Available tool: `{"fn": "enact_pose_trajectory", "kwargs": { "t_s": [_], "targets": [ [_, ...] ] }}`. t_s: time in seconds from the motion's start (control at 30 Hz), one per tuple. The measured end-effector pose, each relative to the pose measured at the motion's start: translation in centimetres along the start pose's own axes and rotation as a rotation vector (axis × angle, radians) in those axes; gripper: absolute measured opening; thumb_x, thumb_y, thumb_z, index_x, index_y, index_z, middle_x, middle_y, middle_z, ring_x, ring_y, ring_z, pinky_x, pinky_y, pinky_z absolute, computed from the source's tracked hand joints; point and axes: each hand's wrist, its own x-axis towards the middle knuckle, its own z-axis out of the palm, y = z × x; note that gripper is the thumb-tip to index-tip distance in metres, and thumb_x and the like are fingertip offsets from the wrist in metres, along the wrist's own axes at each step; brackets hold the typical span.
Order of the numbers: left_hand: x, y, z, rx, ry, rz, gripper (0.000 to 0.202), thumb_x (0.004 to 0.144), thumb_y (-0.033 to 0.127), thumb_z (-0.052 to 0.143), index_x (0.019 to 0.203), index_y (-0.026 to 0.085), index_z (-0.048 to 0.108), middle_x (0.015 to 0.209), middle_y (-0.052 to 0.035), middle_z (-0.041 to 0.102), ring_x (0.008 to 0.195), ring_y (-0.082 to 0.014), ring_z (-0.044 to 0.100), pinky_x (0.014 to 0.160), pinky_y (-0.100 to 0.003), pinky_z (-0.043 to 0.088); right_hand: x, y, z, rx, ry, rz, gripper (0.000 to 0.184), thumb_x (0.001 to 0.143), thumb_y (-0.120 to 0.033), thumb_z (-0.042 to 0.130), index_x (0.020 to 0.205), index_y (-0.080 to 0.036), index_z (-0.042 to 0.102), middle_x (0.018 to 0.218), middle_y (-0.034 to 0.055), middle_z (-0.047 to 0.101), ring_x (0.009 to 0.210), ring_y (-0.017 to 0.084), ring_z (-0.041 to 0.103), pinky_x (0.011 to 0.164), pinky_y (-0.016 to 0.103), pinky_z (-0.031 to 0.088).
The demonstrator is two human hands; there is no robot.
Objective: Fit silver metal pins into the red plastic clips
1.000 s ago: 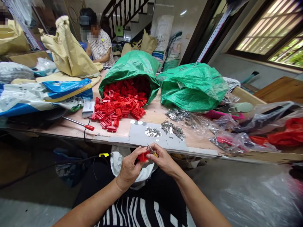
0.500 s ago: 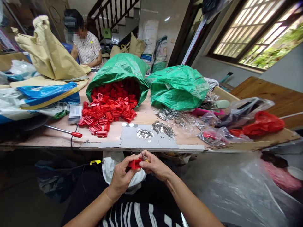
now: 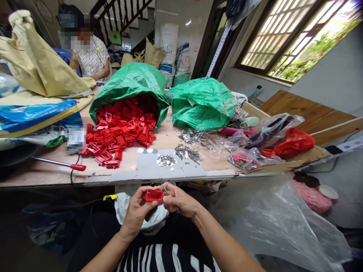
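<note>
So I'm standing here, and going by the head view, the left grip (image 3: 135, 211) is pinched around a red plastic box (image 3: 154, 195), thumb along the near edge, fingers behind. It's a glossy little rectangular shell with thin walls. Right grip (image 3: 181, 202) is closed on a skinny metal-shafted tool (image 3: 165, 188) with a yellowish handle, and its thumb is up against the box's right end.

The box sits between the two grips, near the desk's front edge. Long axis runs sideways, pretty much from left grip to right grip, and the open side faces back up at the wearer. The tool's tip points up and away, a bit left.

Desk (image 3: 167, 138) is pale wood, with a flat grey sheet (image 3: 144, 166) just beyond the grips. Shiny flat metal bits (image 3: 166, 160) are heaped on that. Beyond and left of the grips, a jumble of red boxes (image 3: 110, 139) spills from a crinkly green woven sack (image 3: 133, 77). Further off there's a co-worker in a spotted top (image 3: 92, 56), dark stair rails (image 3: 121, 15), and a barred window (image 3: 280, 37) way off right.
</note>
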Motion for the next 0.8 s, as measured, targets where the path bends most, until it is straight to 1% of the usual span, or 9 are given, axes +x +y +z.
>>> {"fn": "enact_pose_trajectory", "kwargs": {
  "t_s": [0.07,0.13,0.17,0.2,0.27,0.33,0.43,0.63,0.8],
  "targets": [
    [0.3,0.2,0.1,-0.038,0.055,-0.007,0.032,0.074,0.025,0.071,0.103,0.019,0.06,0.112,-0.0079,0.069,0.104,-0.0217,0.065,0.094,-0.036,0.049,0.1,-0.9,-1.1,-0.259,0.146,-0.087,0.044,0.072,-0.05,0.069,0.097,-0.019,0.052,0.075,-0.003,0.056,0.053,0.006,0.043,0.048,0.019,0.031],
    [0.6,0.4,0.1,-0.025,0.116,0.0,0.032,0.074,0.025,0.071,0.103,0.019,0.06,0.113,-0.0076,0.069,0.102,-0.0199,0.065,0.093,-0.034,0.05,0.2,-1.9,-2.5,-0.606,0.39,-0.208,0.028,0.08,-0.043,0.062,0.094,-0.019,0.057,0.086,0.0012,0.061,0.07,0.012,0.053,0.063,0.024,0.04],
    [0.7,0.6,0.1,-0.007,0.136,0.002,0.032,0.074,0.026,0.071,0.103,0.019,0.06,0.113,-0.0077,0.069,0.1,-0.0192,0.066,0.091,-0.033,0.051,0.3,-2.3,-3.2,-0.78,0.507,-0.248,0.021,0.083,-0.037,0.058,0.093,-0.019,0.059,0.088,0.0022,0.063,0.077,0.014,0.055,0.07,0.027,0.041],
    [0.8,0.7,0.1,0.013,0.147,0.004,0.032,0.073,0.026,0.071,0.102,0.018,0.06,0.112,-0.0077,0.069,0.098,-0.0186,0.066,0.089,-0.032,0.051,0.4,-2.7,-3.9,-0.933,0.592,-0.264,0.015,0.085,-0.032,0.055,0.092,-0.019,0.06,0.088,0.0027,0.064,0.081,0.016,0.056,0.074,0.029,0.041],
    [0.9,1.0,0.1,0.047,0.151,0.011,0.032,0.073,0.027,0.072,0.102,0.018,0.06,0.11,-0.0076,0.07,0.095,-0.0177,0.067,0.087,-0.03,0.052,0.7,-3.3,-4.9,-1.158,0.676,-0.265,0.011,0.086,-0.023,0.052,0.091,-0.02,0.061,0.089,0.0034,0.065,0.084,0.017,0.057,0.076,0.03,0.04],
    [0.9,1.1,0.1,0.084,0.147,0.027,0.032,0.073,0.028,0.071,0.101,0.018,0.061,0.109,-0.0079,0.07,0.094,-0.018,0.067,0.087,-0.031,0.053,1.2,-3.6,-5.4,-1.287,0.685,-0.255,0.012,0.085,-0.02,0.051,0.091,-0.02,0.061,0.091,0.0041,0.065,0.085,0.017,0.058,0.076,0.029,0.04],
    [0.9,1.3,0.1,0.144,0.137,0.063,0.032,0.074,0.029,0.069,0.103,0.018,0.06,0.112,-0.0093,0.068,0.099,-0.0203,0.066,0.09,-0.034,0.052,2.1,-3.8,-5.5,-1.375,0.675,-0.234,0.013,0.085,-0.018,0.052,0.094,-0.021,0.062,0.095,0.0042,0.064,0.087,0.017,0.058,0.075,0.027,0.04],
    [1.0,1.3,-0.2,0.195,0.121,0.122,0.031,0.076,0.028,0.069,0.104,0.018,0.06,0.112,-0.0096,0.067,0.103,-0.0217,0.064,0.095,-0.038,0.049,3.5,-4.1,-5.7,-1.447,0.673,-0.178,0.008,0.083,-0.018,0.056,0.088,-0.021,0.061,0.091,0.0028,0.064,0.082,0.017,0.057,0.069,0.026,0.037],
    [1.0,1.2,-0.1,0.208,0.106,0.145,0.031,0.076,0.027,0.068,0.105,0.019,0.06,0.114,-0.0087,0.067,0.106,-0.0213,0.063,0.093,-0.035,0.05,3.6,-4.1,-6.0,-1.46,0.666,-0.183,0.003,0.083,-0.019,0.056,0.085,-0.021,0.059,0.088,0.0029,0.064,0.081,0.017,0.056,0.067,0.026,0.035]
  ]
}}
